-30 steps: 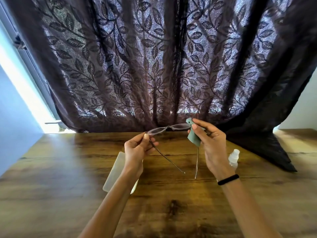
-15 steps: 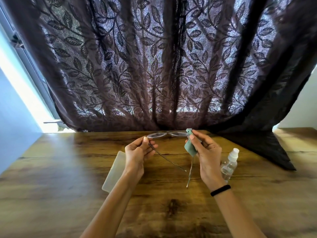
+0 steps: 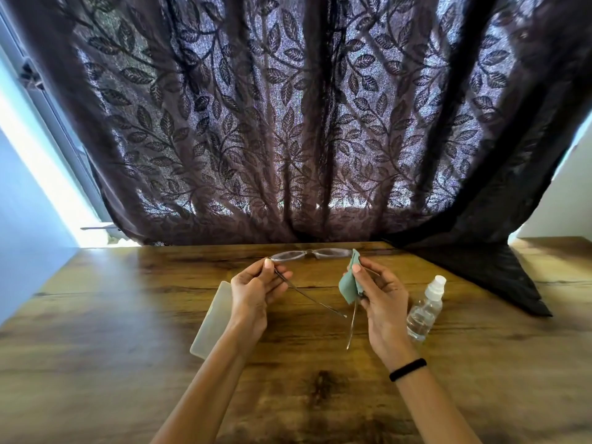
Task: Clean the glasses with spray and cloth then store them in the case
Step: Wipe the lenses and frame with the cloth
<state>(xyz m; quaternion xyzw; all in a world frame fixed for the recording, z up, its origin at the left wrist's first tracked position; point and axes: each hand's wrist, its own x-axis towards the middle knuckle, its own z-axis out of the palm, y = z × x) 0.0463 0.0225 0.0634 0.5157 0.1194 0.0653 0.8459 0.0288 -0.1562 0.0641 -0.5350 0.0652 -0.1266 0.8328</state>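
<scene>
Thin-framed glasses [image 3: 309,254] with clear lenses are held in the air over the wooden table [image 3: 128,363], temples unfolded and pointing toward me. My left hand [image 3: 256,288] pinches the frame's left corner at the hinge. My right hand [image 3: 378,291] pinches a small green cloth [image 3: 349,280] against the right end of the frame, by the right lens. A clear spray bottle [image 3: 426,310] with a white cap stands just right of my right hand. A translucent whitish case [image 3: 213,318] lies on the table under my left wrist, partly hidden by it.
A dark leaf-patterned curtain [image 3: 304,123] hangs along the table's far edge, and its corner [image 3: 499,274] drapes onto the table at the right. A bright window strip and a blue wall [image 3: 22,219] are at the left.
Both hands and the glasses have come lower in the view, from in front of the curtain to over the table. The spray bottle shows more fully beside my right hand.
</scene>
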